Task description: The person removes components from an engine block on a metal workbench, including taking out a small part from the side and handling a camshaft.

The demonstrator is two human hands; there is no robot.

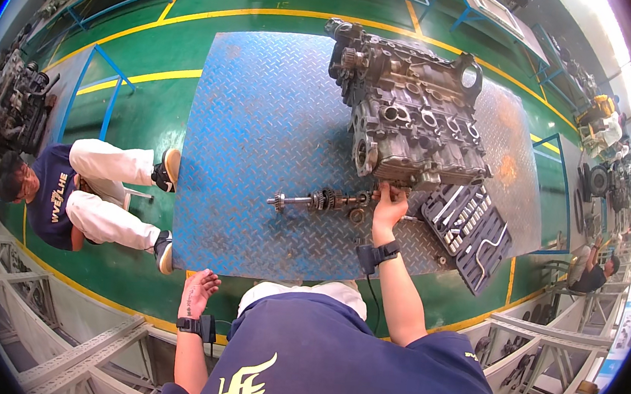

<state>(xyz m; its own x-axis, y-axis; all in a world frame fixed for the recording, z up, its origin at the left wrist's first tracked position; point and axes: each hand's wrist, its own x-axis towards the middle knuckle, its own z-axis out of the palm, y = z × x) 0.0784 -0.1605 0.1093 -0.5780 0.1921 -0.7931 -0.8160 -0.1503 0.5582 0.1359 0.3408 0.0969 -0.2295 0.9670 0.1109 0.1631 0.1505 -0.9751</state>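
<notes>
A grey metal engine [421, 124] stands on a blue checker-plate table [255, 115], right of its middle. My right hand [389, 208] reaches to the engine's near lower edge, fingers bent and drawn together. What they pinch, if anything, is hidden. Beside that hand, on its left, lies a gear shaft [323, 199] with toothed wheels along it. A ring-shaped metal part [357, 216] rests just below the shaft's right end. Off the table's near edge hangs my left hand [202, 283], palm up, loosely curled with fingers apart and nothing in it.
An open socket-tool case [468, 231] lies right of my right hand. At the left, a seated person [50, 187] stretches both feet to the table's edge. Another engine [25, 101] stands on a far-left bench. Grey metal frames [80, 353] line the near side.
</notes>
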